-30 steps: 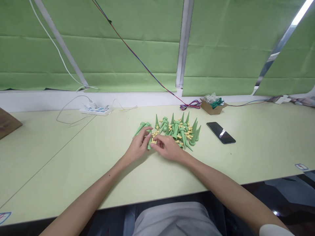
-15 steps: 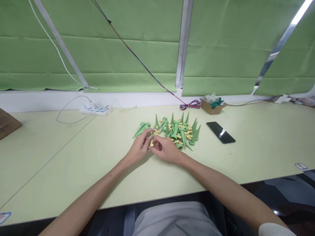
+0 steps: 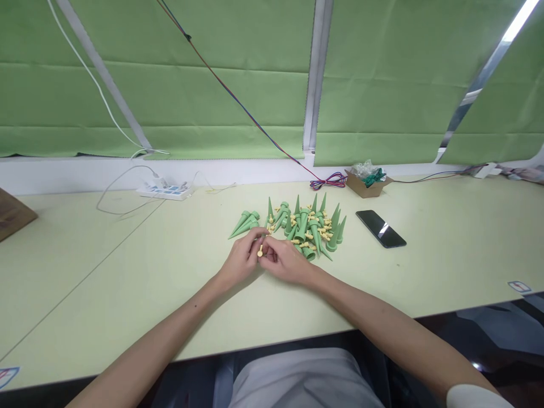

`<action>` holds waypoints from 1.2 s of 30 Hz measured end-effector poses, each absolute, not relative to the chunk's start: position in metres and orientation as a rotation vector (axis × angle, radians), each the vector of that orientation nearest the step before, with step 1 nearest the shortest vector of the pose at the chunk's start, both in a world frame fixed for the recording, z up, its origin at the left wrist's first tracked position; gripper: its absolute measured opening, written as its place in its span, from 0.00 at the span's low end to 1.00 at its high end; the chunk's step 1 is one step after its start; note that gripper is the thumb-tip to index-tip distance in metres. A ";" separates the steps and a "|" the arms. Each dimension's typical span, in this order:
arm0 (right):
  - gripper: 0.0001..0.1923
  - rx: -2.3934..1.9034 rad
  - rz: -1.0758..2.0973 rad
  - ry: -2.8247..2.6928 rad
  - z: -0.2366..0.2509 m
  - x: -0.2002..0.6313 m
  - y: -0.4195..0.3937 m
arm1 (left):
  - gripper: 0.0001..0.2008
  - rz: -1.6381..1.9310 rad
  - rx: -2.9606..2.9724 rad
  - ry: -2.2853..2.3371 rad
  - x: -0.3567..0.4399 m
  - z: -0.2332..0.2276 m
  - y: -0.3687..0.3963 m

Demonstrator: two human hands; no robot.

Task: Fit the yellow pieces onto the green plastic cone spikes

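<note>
A pile of green plastic cones (image 3: 310, 226) mixed with small yellow pegs lies on the pale green table (image 3: 127, 266). Two more green cones (image 3: 244, 222) lie apart, just left of the pile. My left hand (image 3: 240, 262) and my right hand (image 3: 287, 263) meet in front of the pile, fingertips together. Between them they grip a green cone that is mostly hidden by the fingers, and a small yellow peg (image 3: 260, 251) sticks out at the fingertips.
A black phone (image 3: 381, 229) lies right of the pile. A small cardboard box (image 3: 368, 182) with green bits and coiled wires (image 3: 328, 182) sits behind it. A white power strip (image 3: 165, 191) is at the back left, a brown box (image 3: 12, 212) at the left edge.
Both hands have drawn slightly toward me and closed together; the cone that stood out between the fingers is now mostly covered, and the yellow peg shows at the fingertips.
</note>
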State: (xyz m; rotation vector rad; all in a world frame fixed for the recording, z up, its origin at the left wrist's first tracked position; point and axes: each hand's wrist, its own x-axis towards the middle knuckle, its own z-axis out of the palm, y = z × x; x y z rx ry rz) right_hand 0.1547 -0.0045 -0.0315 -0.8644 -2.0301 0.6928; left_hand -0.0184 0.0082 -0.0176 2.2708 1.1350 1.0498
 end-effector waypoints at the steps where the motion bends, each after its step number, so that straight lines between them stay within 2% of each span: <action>1: 0.07 -0.859 0.698 -2.031 -0.032 0.155 -0.005 | 0.13 1.052 2.275 1.136 -0.018 -0.018 0.008; 23: 0.06 -0.865 0.750 -2.048 -0.028 0.155 -0.006 | 0.10 1.077 2.308 1.157 -0.015 -0.014 0.006; 36: 0.07 -0.876 0.614 -1.932 -0.027 0.154 -0.004 | 0.11 1.184 2.250 1.307 -0.012 -0.012 0.007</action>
